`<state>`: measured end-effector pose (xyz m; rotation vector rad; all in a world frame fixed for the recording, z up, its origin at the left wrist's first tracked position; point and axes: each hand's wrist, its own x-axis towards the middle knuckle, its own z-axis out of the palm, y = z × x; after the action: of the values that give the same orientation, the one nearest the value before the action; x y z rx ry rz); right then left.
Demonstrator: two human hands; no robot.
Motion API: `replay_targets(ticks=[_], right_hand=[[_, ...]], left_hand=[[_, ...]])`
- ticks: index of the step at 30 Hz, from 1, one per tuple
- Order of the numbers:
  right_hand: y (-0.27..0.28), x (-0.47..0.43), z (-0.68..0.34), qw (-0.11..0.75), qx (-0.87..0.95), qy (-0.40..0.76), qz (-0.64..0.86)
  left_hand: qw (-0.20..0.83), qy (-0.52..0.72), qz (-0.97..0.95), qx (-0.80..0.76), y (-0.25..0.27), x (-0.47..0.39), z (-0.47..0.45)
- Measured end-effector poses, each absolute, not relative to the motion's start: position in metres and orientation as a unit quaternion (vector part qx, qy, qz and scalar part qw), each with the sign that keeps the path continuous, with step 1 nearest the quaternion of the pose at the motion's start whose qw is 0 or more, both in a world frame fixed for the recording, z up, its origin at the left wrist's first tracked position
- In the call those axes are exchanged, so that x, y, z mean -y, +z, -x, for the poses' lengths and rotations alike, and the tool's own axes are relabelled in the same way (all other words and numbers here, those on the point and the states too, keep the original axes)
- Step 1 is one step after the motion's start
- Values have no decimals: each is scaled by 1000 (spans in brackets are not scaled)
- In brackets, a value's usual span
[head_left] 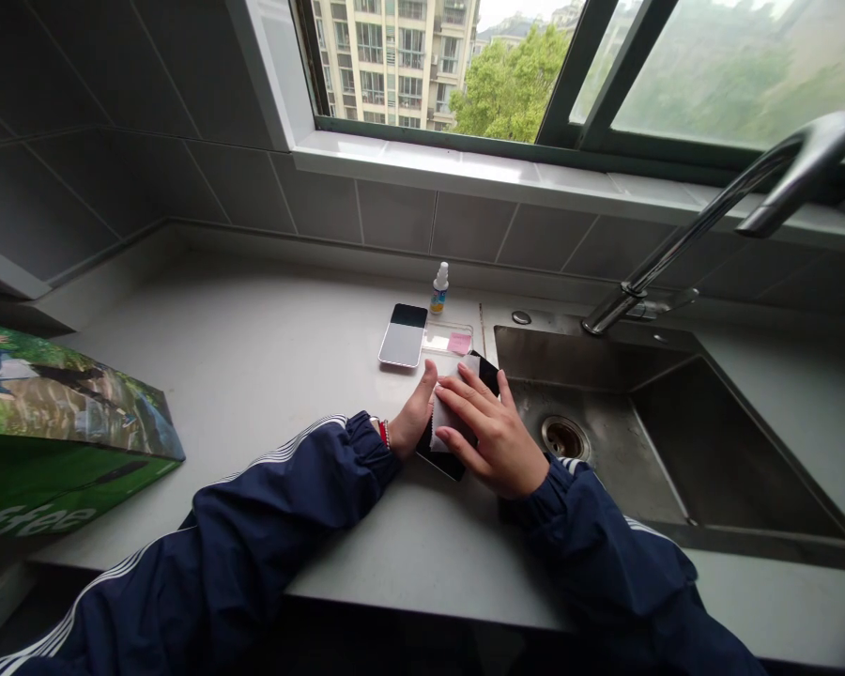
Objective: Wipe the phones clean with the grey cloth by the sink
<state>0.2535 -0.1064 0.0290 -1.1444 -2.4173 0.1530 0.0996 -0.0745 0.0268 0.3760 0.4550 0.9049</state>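
A black phone [444, 464], glossy and flat, lies at a slant just above or on the counter between my hands; I cannot tell if it touches. My left hand [413, 413] grips its left edge, thumb pointing up and the other fingers mostly hidden. On its face, my right hand [489, 432] presses a pale grey cloth [440, 437] with zigzag edges, fingers stretched over it. Beyond them lies a second phone [404, 338] with a pale lower part and a dark upper band. Beside that phone is a clear case [437, 336] with a pink slip [459, 343].
A small white spray bottle [439, 289] stands behind the case. To the right are a steel sink [648, 376] and a chrome faucet [676, 239]. A green printed box [63, 441] occupies the left side of the counter [274, 329]. Behind runs a tiled wall under a window.
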Motion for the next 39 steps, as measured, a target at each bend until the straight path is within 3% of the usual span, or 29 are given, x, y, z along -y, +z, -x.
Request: replay_targets(ticks=[9,24,35,39], right_hand=[[18,91,-267,278,814,24,509],[13,89,-272,282,835,103,461],[29,100,-267,332,855,92,387],[34,107,-260,303,884,100,343]], left_hand=[[890,229,-346,-186,17,74,-87],[877,410,-156,-197,26,65,-96],[855,453,-148,-202,33,66,-93],[869,427,-149,-201,31,67,-89]])
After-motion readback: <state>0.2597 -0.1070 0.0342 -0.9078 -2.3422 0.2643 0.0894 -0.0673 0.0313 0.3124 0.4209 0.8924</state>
